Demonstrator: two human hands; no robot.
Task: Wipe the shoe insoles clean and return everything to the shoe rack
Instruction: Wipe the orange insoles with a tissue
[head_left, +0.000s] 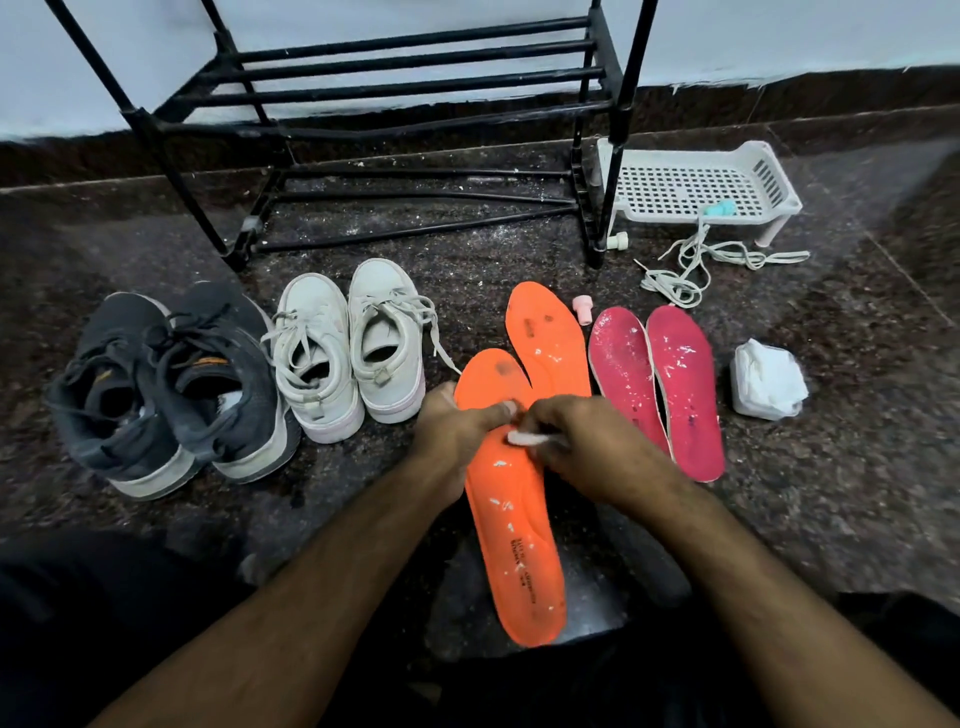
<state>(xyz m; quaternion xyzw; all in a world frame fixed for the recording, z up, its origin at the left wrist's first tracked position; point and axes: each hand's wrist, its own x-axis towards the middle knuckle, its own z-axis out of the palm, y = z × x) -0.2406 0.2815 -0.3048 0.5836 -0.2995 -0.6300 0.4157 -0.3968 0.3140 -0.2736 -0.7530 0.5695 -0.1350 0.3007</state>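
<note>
While my left hand (457, 423) grips the near orange insole (511, 545), I wipe it.
My right hand (576, 441) pinches a white wipe (527, 439) against it on the floor (831, 467); the shoe rack (395, 98) stands far behind.

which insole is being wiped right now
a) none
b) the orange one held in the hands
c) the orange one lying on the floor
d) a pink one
b: the left hand grips the near orange insole while the right hand presses a small white wipe on it.
</note>
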